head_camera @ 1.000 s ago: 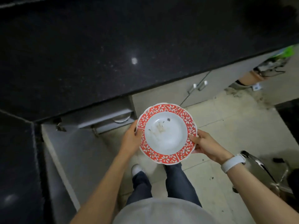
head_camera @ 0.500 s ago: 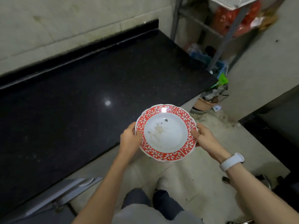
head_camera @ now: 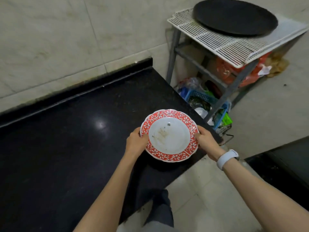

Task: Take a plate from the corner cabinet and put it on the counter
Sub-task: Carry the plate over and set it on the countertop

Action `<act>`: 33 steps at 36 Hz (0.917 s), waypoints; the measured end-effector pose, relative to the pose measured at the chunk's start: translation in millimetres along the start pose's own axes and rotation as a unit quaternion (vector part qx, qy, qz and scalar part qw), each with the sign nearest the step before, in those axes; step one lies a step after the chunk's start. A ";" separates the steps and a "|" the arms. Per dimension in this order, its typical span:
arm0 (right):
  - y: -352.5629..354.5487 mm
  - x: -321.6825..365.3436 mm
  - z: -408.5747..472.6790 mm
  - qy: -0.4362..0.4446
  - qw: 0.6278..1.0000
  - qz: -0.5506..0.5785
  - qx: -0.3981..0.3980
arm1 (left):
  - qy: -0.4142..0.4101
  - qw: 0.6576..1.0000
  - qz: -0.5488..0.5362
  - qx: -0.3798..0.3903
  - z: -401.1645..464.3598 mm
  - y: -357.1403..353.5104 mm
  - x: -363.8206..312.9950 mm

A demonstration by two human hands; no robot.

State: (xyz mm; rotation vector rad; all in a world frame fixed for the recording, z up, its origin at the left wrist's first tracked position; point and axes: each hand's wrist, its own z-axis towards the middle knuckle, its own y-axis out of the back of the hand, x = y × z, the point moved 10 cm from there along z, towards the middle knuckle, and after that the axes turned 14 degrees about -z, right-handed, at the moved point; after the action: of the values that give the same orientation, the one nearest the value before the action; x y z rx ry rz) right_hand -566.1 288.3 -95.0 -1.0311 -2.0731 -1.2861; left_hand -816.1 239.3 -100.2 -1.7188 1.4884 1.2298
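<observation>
A round plate (head_camera: 168, 135) with a red flowered rim and a white, slightly soiled centre is held level above the right end of the black counter (head_camera: 66, 139). My left hand (head_camera: 135, 142) grips its left rim with the thumb on top. My right hand (head_camera: 206, 142), with a white band on the wrist, grips the right rim. The plate casts a shadow on the counter just beneath it. The corner cabinet is out of view.
A tiled wall (head_camera: 66, 39) backs the counter. To the right stands a metal rack (head_camera: 222, 91) topped by a white wire grille (head_camera: 222, 46) carrying a large black round tray (head_camera: 234, 16). A blue basket (head_camera: 200, 96) and red bags (head_camera: 237, 71) sit under it. Pale floor tiles (head_camera: 209, 198) lie right.
The view has swung up from the open cabinet and floor to the counter and wall. Both hands have carried the plate forward, from over the floor to over the counter's right end.
</observation>
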 end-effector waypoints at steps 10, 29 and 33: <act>-15.4 74.3 133.0 0.009 0.999 0.000 0.049 | 0.011 1.000 -0.004 -0.020 139.8 -9.0 -39.9; -44.8 159.7 281.8 0.051 0.997 0.024 0.044 | 0.011 0.996 -0.025 -0.090 280.7 -0.3 -80.8; -45.0 178.9 291.9 0.080 0.997 0.007 0.015 | -0.005 0.994 -0.018 -0.112 290.2 4.5 -87.1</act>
State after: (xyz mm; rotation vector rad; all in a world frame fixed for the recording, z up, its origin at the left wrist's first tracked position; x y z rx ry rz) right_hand -713.3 599.9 -116.7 -0.8958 -1.9554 -1.2833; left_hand -899.2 527.0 -147.0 -1.8698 1.3493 1.4289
